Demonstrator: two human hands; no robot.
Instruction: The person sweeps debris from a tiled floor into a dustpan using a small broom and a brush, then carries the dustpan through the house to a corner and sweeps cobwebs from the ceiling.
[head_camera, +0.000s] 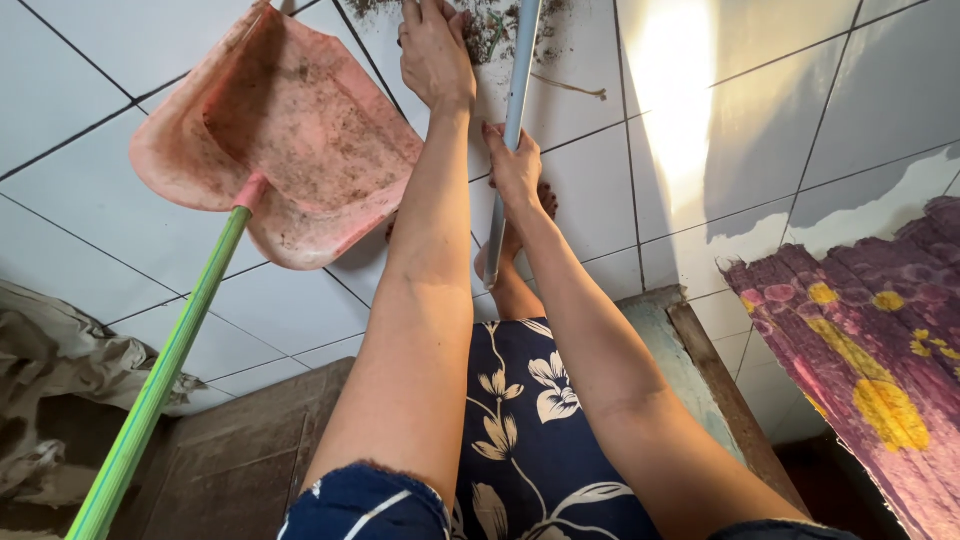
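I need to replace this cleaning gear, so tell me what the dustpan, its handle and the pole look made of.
Dustpan: probably moulded plastic, pink, matt, scuffed and speckled with dirt.
Its green handle: looks like glossy striped plastic, possibly over a core.
Pale pole gripped by the right hand: smooth, faintly shiny, either painted metal or plastic.

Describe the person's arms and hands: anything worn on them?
Both arms are bare from sleeve to fingers. The left hand and right hand wear no gloves; no rings, watch or bracelet show. Short dark blue sleeves with white markings end above the elbows, matching the dark blue dress printed with pale flowers.
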